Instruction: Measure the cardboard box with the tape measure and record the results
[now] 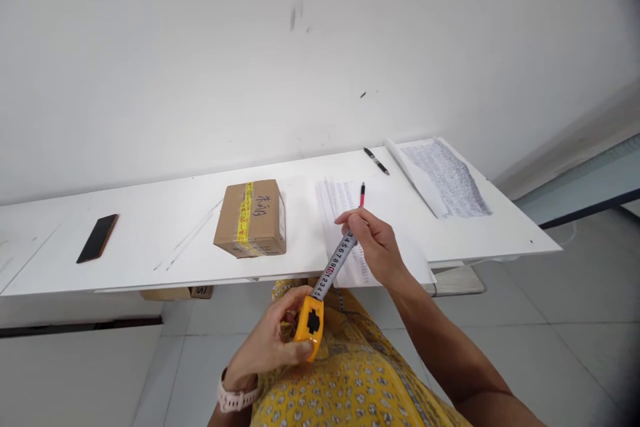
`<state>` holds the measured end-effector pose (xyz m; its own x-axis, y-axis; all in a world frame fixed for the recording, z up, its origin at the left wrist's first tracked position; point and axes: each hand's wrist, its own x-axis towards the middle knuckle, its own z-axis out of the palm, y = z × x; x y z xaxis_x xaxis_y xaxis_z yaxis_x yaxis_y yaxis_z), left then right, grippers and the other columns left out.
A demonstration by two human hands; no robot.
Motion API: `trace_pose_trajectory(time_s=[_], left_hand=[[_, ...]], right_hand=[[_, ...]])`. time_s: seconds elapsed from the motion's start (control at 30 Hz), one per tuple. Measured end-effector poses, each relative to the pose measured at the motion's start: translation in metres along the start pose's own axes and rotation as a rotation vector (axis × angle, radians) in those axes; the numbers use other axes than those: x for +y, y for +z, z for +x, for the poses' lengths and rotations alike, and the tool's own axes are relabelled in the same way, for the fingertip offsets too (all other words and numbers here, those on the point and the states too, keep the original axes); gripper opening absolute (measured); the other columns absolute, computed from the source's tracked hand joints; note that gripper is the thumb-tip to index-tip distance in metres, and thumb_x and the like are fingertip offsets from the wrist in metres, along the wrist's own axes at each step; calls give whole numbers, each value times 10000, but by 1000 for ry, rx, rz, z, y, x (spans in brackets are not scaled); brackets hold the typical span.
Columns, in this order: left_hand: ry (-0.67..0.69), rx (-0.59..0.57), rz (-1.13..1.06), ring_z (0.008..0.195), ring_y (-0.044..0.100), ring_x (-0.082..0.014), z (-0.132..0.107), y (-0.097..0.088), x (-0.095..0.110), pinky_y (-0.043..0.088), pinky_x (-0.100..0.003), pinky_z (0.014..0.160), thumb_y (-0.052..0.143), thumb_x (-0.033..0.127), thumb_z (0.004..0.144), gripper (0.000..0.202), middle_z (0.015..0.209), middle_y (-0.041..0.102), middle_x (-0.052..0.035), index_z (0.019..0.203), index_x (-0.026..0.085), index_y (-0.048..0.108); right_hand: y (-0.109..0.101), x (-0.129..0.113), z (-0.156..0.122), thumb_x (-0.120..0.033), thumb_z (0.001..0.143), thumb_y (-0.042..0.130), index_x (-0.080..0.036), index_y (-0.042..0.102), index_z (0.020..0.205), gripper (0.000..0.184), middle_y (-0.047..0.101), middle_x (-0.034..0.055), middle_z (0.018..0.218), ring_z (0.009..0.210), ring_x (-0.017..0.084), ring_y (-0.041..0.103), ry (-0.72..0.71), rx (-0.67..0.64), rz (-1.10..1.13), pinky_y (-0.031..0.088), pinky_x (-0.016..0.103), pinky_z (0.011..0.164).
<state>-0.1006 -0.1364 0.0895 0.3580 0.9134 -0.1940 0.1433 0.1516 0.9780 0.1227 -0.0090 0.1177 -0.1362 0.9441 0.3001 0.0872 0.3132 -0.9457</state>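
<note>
Apparently to keep the blade (334, 265) extended, the right hand (379, 245) pinches its far end while the left hand (267, 341) clasps the yellow tape measure (311, 335); the cardboard box (270, 227) rests beyond the left grip.

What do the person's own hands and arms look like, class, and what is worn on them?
Both the left hand and the right hand are ungloved. A pale pink strap circles the left wrist; the right wrist is bare. No sleeve shows on the visible forearms.
</note>
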Motion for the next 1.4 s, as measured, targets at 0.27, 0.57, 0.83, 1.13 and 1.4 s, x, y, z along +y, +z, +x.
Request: trace_pose_trajectory(time_s=[0.27, 0.57, 0.83, 1.13, 1.4], left_hand=[[85, 160, -17, 1061, 596, -249, 27, 21, 16, 469, -362, 921, 789, 306, 740, 961, 1231, 569, -89, 1521, 303, 230], [252, 402, 377, 1087, 596, -263, 75, 7, 25, 467, -397, 953, 745, 315, 791, 812, 1296, 569, -124, 1485, 260, 326], [266, 572, 1060, 1157, 537, -319, 186, -9, 4, 450, -458, 958, 580, 226, 896, 651, 1292, 548, -182, 1478, 145, 300], [148, 611, 1207, 1240, 447, -392, 216, -16, 0, 392, -539, 1009, 596, 177, 862, 538, 1347, 483, -222, 1370, 123, 429], [351, 157, 1197, 1087, 520, -278, 237, 46, 40, 454, -422, 940, 417, -10, 844, 341, 1094, 607, -127, 1107, 157, 556]], right_hand=[[23, 24, -45, -335, 1011, 362, -229, 625, 917, 299, 679, 45, 821, 750, 180, 635, -226, -195, -298, 483, 322, 678], [-35, 50, -11, -463, 987, 371, -228, 621, 926, 349, 658, 24, 754, 610, 174, 569, 76, 158, -464, 408, 298, 575], [-60, 121, 60, -558, 948, 373, -186, 526, 1170, 460, 687, 65, 774, 739, 261, 635, 324, 21, -775, 421, 342, 686], [-46, 139, 73, -189, 939, 356, -147, 572, 1251, 382, 686, 179, 1049, 868, 283, 668, 258, -144, -1016, 476, 384, 744], [-61, 153, 71, -246, 938, 281, -136, 591, 1199, 420, 724, 117, 1012, 919, 198, 680, 124, 124, -298, 507, 367, 877]])
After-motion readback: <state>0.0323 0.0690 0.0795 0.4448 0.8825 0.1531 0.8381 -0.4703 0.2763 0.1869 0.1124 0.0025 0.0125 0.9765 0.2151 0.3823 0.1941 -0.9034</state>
